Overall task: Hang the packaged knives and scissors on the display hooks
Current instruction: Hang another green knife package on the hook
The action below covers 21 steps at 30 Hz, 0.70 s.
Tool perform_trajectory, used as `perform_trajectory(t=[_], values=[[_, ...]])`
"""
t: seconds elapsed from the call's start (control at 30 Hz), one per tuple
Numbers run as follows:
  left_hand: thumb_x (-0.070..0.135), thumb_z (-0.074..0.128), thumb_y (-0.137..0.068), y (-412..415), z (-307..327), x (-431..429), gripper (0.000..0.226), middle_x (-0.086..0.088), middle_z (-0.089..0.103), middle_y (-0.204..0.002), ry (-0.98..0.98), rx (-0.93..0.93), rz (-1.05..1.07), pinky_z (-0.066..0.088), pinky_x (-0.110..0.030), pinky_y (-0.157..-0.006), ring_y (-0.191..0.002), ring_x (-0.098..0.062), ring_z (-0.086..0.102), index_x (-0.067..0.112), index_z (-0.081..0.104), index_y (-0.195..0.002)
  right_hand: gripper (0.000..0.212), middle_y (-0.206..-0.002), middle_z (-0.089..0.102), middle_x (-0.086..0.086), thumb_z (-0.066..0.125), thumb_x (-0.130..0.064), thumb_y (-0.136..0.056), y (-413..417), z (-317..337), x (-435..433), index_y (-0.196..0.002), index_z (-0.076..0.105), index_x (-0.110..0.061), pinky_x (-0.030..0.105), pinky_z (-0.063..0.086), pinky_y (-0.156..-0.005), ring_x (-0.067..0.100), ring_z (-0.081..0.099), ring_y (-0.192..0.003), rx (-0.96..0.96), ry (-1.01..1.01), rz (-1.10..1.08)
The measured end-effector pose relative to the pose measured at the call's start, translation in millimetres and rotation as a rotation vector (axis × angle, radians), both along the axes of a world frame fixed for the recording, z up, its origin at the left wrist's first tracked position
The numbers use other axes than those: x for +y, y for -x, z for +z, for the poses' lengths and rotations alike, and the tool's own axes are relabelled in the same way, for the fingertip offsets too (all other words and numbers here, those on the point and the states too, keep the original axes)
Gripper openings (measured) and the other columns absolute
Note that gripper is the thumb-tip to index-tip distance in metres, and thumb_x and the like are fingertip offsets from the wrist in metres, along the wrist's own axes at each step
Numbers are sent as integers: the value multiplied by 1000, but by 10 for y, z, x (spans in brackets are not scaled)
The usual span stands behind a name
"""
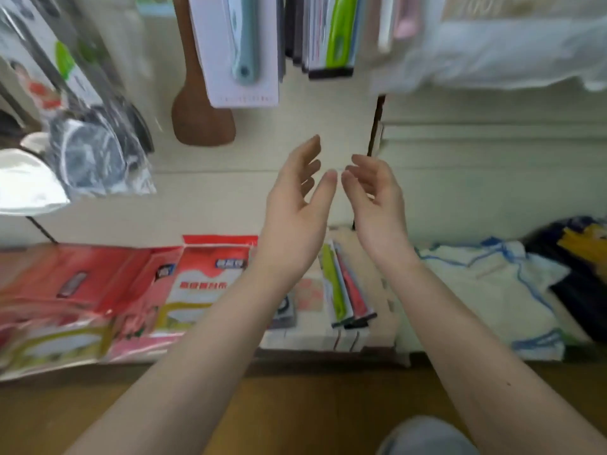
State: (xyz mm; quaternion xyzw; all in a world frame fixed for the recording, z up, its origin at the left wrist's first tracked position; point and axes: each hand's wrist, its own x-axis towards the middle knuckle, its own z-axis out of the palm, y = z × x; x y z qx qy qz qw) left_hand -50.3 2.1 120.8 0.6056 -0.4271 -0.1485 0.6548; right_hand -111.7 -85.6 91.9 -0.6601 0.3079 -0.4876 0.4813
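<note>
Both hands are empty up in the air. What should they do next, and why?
Probably lower the right hand to the packaged knives lying on the shelf below and pick one up. Both it and the left hand are open and hold nothing, and other knife packs already hang above, so more stock likely needs hanging.

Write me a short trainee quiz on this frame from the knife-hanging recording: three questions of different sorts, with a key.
1. True or false: the left hand is gripping a packaged knife.
2. Multiple choice: the packaged knives not yet hung lie (A) on the shelf below the hands, (B) in the right hand, (C) on the floor.
3. Short answer: what colour is the handle of the hanging knife just right of the pale blue one?

Key
1. False: both hands are open and empty, raised before the wall panel.
2. A
3. Green
</note>
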Motion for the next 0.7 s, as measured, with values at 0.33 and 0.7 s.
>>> perform_trajectory(t=[0.33,0.7], values=[[19,46,-95,69,-887,24,42,5,47,-141,-228,99,25,39,-22,-99,-126,-9,46,20,41,-137,30,-112,60,2,49,-22,-94,60,-1253,-125,-122,51,-12,24,47,-80,17,58,-101,501,-174,-48],[18,45,-95,-90,-1120,-7,38,3,53,-136,-261,116,51,41,-19,-93,-124,-12,48,18,47,-133,40,-121,48,12,52,-25,-92,-165,-1950,-232,-127,44,-8,32,54,-77,23,59,-97,1054,-67,-101]])
